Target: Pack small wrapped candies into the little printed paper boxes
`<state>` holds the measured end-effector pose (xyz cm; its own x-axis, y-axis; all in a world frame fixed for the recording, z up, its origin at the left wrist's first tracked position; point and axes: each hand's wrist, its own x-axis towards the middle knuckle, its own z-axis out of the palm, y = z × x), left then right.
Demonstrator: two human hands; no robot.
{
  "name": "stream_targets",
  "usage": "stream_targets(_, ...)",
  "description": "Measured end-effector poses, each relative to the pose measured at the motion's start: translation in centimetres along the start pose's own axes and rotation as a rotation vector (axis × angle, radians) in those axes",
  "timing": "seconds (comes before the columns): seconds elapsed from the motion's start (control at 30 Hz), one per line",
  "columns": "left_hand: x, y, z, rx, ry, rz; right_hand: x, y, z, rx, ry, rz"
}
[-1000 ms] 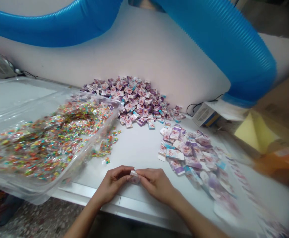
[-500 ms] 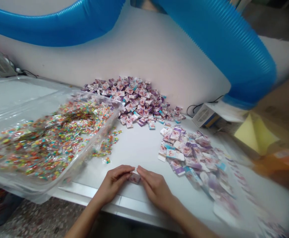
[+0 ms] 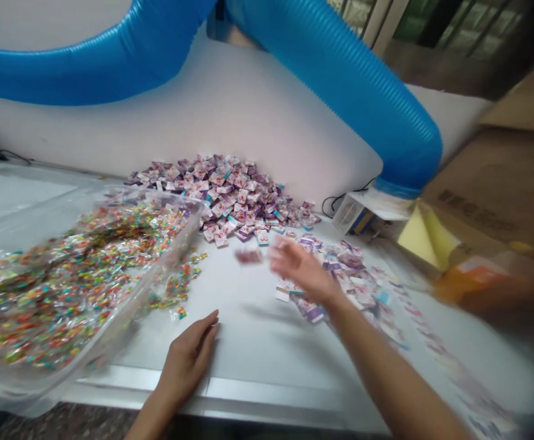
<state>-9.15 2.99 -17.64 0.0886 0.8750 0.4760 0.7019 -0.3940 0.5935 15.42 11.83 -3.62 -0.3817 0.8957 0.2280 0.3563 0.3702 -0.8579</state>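
My right hand is raised over the table, its fingers spread and blurred by motion. Just left of its fingertips, a small printed box hangs in the air, smeared and apart from the hand. Beyond it lies a heap of small purple-and-white boxes against the wall. My left hand rests near the table's front edge with thumb and fingers a little apart, holding nothing. Flat, unfolded-looking cartons are spread below and to the right of my right hand, partly hidden by the forearm.
On the left stands a clear plastic tray full of small packets of colourful pieces; some packets lie beside it on the white table. Blue ducting hangs above. A small white device and cardboard box are at right.
The small box has left my hands and is airborne toward the heap. My right hand has swung forward and opened; my left has drawn away to the left. The view has shifted.
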Motion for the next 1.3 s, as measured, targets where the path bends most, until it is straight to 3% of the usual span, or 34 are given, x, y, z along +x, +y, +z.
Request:
stream_targets(0.1,0.1,-0.4,0.1,0.002,-0.008,0.002,-0.1,1.4,-7.8,0.071,0.432,-0.164)
stream_targets(0.17,0.2,-0.5,0.0,-0.001,-0.013,0.003,-2.7,4.9,-13.4,-0.124,0.549,-0.081)
stream_targets(0.27,0.4,-0.6,0.1,-0.003,-0.019,0.000,-9.6,11.9,-20.8,-0.662,0.379,0.385)
stream_targets(0.33,0.7,-0.8,0.3,0.008,-0.038,-0.009,-15.0,15.9,-23.9,-0.748,0.350,0.531)
stream_targets(0.4,0.9,-1.0,0.5,0.025,-0.064,-0.014,-19.6,18.7,-25.3,-0.789,0.333,0.629)
stream_targets(0.5,1.1,-1.2,0.6,0.049,-0.080,-0.009,-23.7,21.3,-25.2,-0.821,0.301,0.714)
stream_targets(0.6,1.1,-1.2,0.5,0.056,-0.096,-0.005,-25.1,22.6,-24.4,-0.857,0.294,0.712)
stream_targets(0.73,0.9,-1.1,0.5,0.057,-0.070,-0.004,-25.1,22.6,-24.3,-0.908,0.312,0.666)
stream_targets(0.83,0.9,-1.0,0.4,0.049,-0.073,-0.009,-24.1,20.8,-24.8,-0.943,0.364,0.641)
stream_targets(0.9,1.0,-0.7,0.2,0.040,-0.082,-0.026,-23.1,18.0,-25.1,-0.980,0.442,0.577)
stream_targets(1.0,1.9,1.2,-0.4,0.007,-0.059,-0.069,-21.5,10.6,-24.3,-1.096,0.624,0.308)
stream_targets(1.07,2.9,3.9,-1.0,-0.032,-0.021,-0.097,-20.5,4.4,-22.6,-1.111,0.602,0.166)
stream_targets(1.13,4.0,7.7,-1.6,-0.079,0.007,-0.058,-19.4,-1.4,-20.1,-1.020,0.444,0.057)
stream_targets(1.2,5.0,11.6,-2.1,-0.147,-0.007,0.028,-17.9,-5.6,-16.9,-0.888,0.232,-0.072)
stream_targets(1.23,5.4,13.4,-2.2,-0.194,-0.060,0.070,-16.9,-6.8,-15.1,-0.792,0.114,-0.148)
stream_targets(1.3,5.7,15.8,-2.1,-0.328,-0.235,0.101,-14.7,-7.4,-11.4,-0.594,-0.107,-0.166)
